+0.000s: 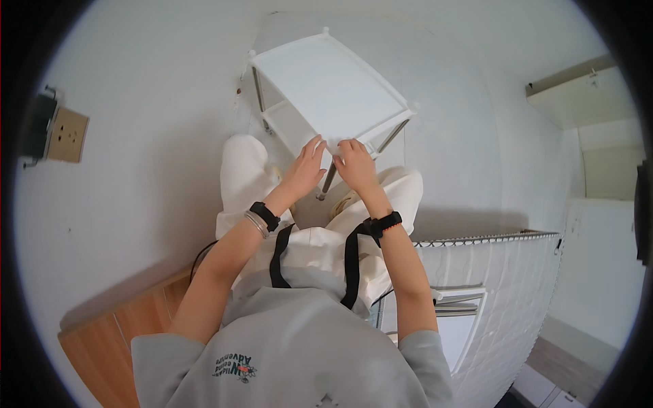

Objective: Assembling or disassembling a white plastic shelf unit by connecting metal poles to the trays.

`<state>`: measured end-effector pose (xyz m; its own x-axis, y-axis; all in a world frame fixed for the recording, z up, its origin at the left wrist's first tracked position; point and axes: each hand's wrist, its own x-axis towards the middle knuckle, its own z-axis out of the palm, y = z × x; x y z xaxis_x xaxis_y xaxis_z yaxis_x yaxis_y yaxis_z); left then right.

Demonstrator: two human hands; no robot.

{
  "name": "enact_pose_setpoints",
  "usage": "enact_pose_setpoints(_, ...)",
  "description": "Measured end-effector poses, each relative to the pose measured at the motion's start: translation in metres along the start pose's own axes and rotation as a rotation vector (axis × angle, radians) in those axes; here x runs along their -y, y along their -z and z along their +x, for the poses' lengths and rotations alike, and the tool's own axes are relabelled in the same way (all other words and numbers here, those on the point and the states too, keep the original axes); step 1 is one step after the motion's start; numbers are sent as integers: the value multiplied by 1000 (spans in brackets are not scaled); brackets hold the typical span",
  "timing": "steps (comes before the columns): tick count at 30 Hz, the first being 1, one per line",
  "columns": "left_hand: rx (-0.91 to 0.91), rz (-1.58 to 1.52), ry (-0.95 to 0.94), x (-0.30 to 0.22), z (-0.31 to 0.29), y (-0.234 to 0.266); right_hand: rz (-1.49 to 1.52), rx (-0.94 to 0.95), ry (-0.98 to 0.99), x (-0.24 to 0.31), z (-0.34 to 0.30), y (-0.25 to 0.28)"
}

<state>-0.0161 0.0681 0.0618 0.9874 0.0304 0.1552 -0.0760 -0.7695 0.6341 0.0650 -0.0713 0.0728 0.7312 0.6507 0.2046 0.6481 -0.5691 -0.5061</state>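
A white two-tier shelf cart (pixel 320 81) with a raised rim, metal posts and white corner knobs stands in front of me, its near corner between my knees. My left hand (pixel 306 168) is at the left side of that corner, its fingers fairly straight and its thumb apart. On the other side, my right hand (pixel 355 166) bends its fingers over the rim, with the thumb close to the corner. The fingers partly hide the corner joint. Below the hands, a metal post (pixel 328 180) runs down. Part of the lower shelf (pixel 282 126) shows at the left.
Wall sockets (pixel 68 134) are on the left, above a wooden-fronted cabinet (pixel 146 319). At the right is a white textured panel (pixel 507 285) with a dark trimmed edge. An open white wall cabinet (pixel 578 98) stands farther right. My legs flank the cart's near corner.
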Motion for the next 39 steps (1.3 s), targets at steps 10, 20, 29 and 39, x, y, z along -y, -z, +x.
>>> enact_pose_setpoints(10,419,196,124,17,-29,-7,19,3,29,-3,5,-6)
enact_pose_setpoints(20,447,236,102,-8,-6,1,-48,88,63,-16,14,8)
enact_pose_setpoints(29,276,-293,352,5,25,-48,-109,163,-9,-13,19,19)
enact_pose_setpoints(39,258,-464,228,51,10,-95,-77,193,-88,-23,34,26)
